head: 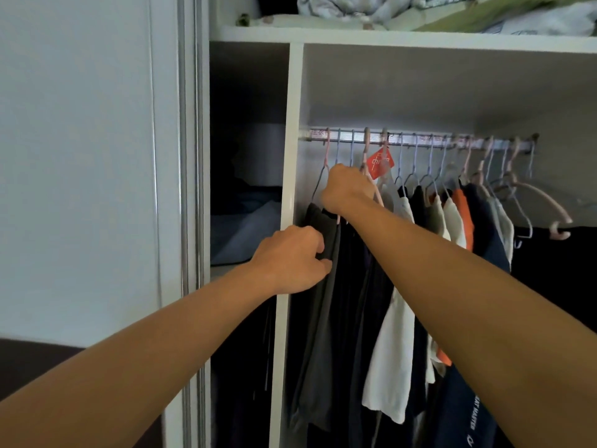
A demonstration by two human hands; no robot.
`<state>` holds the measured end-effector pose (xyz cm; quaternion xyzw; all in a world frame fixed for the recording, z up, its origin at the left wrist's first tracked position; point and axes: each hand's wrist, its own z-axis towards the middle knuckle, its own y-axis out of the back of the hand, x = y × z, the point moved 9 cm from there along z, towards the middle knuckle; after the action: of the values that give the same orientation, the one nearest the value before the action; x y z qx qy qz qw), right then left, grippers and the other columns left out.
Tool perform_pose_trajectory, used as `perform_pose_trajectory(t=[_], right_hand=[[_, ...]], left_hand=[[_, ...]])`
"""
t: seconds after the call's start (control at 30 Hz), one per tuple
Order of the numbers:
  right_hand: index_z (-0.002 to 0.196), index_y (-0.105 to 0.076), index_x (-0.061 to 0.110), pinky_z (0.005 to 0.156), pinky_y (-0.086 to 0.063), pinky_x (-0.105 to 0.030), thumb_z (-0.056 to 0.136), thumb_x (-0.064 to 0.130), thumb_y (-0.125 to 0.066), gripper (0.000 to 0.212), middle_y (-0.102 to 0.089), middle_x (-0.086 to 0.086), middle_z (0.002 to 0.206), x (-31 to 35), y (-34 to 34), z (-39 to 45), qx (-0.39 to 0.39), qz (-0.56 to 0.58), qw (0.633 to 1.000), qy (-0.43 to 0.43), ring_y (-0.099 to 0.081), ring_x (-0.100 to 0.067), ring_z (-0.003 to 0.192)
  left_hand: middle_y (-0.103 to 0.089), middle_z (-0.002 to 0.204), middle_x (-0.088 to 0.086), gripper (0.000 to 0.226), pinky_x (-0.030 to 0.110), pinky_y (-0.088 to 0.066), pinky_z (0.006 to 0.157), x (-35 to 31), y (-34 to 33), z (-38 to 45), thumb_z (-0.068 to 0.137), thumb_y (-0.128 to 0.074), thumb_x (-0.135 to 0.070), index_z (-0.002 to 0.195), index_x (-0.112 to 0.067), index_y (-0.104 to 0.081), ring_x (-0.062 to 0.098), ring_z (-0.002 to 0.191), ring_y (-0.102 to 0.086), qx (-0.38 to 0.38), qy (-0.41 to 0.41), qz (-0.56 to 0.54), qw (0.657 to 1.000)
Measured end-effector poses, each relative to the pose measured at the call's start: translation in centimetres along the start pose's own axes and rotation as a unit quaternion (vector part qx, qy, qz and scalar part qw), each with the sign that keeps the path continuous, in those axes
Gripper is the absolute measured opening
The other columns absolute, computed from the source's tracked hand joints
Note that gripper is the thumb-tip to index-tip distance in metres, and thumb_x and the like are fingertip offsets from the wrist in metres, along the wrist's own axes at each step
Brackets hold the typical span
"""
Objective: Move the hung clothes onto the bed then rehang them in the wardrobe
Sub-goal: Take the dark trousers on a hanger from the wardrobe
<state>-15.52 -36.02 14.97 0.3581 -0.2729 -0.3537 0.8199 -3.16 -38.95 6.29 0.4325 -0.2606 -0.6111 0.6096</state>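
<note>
Clothes [326, 286] at the rail's [420, 139] left end: my left hand [292, 258] pinches grey fabric, right hand [347, 189] closed round hangers [368, 176] above

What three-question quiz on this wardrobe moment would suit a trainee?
1. True or false: the left hand pinches a dark grey garment.
2. What does the right hand grip? A) the red tag B) hangers near the rail's left end C) the shelf bedding
3. Which colour is the empty hanger at the rail's right end?

Key: 1 true; 2 B; 3 pink.
</note>
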Motion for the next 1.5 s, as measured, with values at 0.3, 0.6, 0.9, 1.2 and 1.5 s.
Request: perform_pose_trajectory(t=[0.3,0.6,0.9,1.2,1.5], right_hand=[[0.110,-0.059,0.003,0.077,-0.053,-0.038,0.091,0.008,-0.057,0.019,-0.063,-0.013,0.109,-0.9,1.7,1.4,-0.042,0.083,0.996,-0.005,-0.063,-0.033,0.104],[0.072,-0.048,0.009,0.079,-0.052,-0.038,0.092,0.004,-0.054,0.021,-0.050,-0.004,0.071,-3.8,4.6,1.1,-0.081,0.069,0.994,0.001,-0.059,-0.027,0.081],[0.104,-0.061,0.002,0.065,-0.048,-0.033,0.094,0.004,-0.053,0.013,-0.064,-0.016,0.102,-4.3,6.5,0.4,-0.086,0.064,0.994,0.021,-0.058,-0.026,0.081],[0.096,-0.062,0.002,0.065,-0.055,-0.038,0.094,0.007,-0.058,0.007,-0.064,-0.012,0.085,-3.8,8.3,0.3,-0.103,0.106,0.988,0.045,-0.062,-0.025,0.074],[0.083,-0.068,0.003,0.057,-0.042,-0.029,0.095,0.013,-0.056,0.020,-0.059,-0.010,0.082,-7.7,7.9,-3.1,-0.093,0.135,0.986,0.042,-0.057,-0.026,0.071]], left_hand=[[-0.057,0.077,-0.011,0.034,0.029,-0.045,0.072,-0.3,-0.2,-0.2,0.095,-0.055,-0.040,0.124,-0.023,-0.060,0.015,0.080,-0.057,-0.038,-0.013,0.002,0.999],[-0.066,0.109,0.000,0.041,0.040,-0.052,0.089,-1.0,0.1,-0.1,0.095,-0.056,-0.039,0.131,-0.021,-0.056,0.020,0.101,-0.062,-0.059,0.000,-0.032,0.998],[-0.064,0.086,-0.003,0.035,0.036,-0.052,0.078,-1.2,1.6,0.4,0.094,-0.058,-0.031,0.125,-0.017,-0.056,0.021,0.090,-0.062,-0.098,0.026,-0.053,0.993],[-0.067,0.103,0.003,0.037,0.031,-0.049,0.081,-0.3,3.1,0.5,0.092,-0.060,-0.027,0.127,-0.015,-0.057,0.017,0.096,-0.060,-0.113,0.081,-0.078,0.987],[-0.062,0.096,0.001,0.004,0.033,-0.045,0.080,-0.5,2.7,-0.1,0.095,-0.054,-0.020,0.097,-0.020,-0.051,0.017,0.093,-0.056,-0.117,0.111,-0.104,0.982]])
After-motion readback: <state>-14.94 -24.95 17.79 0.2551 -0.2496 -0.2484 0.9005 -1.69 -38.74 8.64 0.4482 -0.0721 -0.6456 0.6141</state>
